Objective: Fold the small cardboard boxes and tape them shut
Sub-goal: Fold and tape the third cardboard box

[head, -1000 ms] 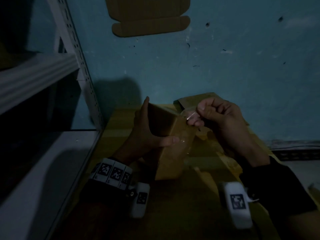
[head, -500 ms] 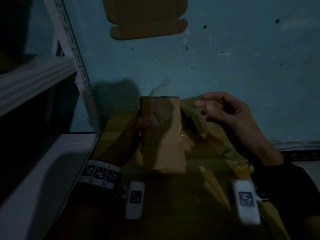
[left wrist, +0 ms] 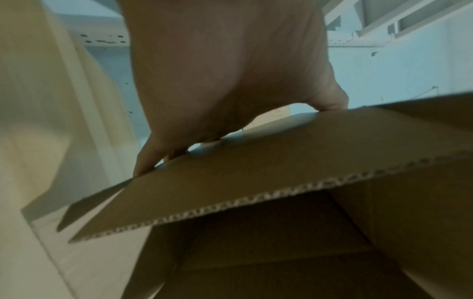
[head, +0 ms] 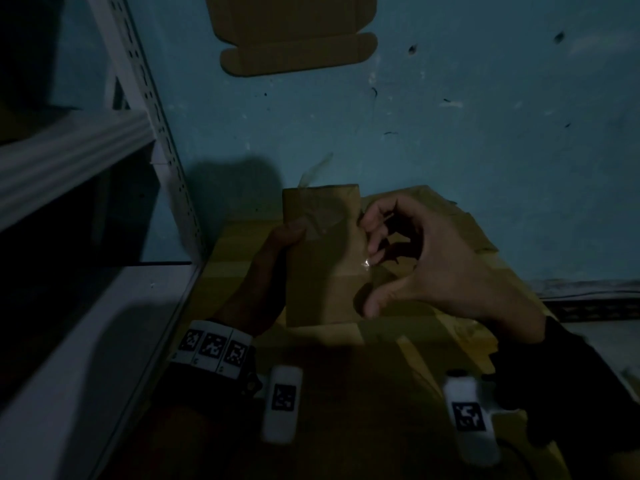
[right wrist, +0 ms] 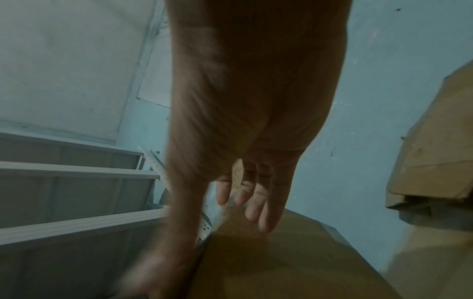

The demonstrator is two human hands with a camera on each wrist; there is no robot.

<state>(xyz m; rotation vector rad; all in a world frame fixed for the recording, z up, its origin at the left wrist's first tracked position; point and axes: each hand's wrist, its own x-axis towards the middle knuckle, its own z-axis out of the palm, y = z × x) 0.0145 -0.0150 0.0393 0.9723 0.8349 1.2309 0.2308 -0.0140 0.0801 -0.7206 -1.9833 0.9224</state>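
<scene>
Cardboard, brown and corrugated: one small upright box (head: 322,258) held between two hands.
No writing is readable on it. Left hand (head: 266,271) grips its left side, thumb on front; right hand (head: 433,265), fingers loosely curved, touches its right edge by a clear tape strip (head: 317,169).

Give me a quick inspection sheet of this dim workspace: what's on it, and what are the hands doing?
Surface: large taped carton serving as bench.
Job's things: small cardboard box held upright; clear tape sticking up from its top; near end open, per left wrist view.
Clutter: flattened cardboard pile behind.
Grips: left hand grips the box's left edge; right hand presses fingertips on its right edge.
Cables: nothing seen.
Surroundings: blue wall with flat cardboard cutout; white metal shelving to the left.
</scene>
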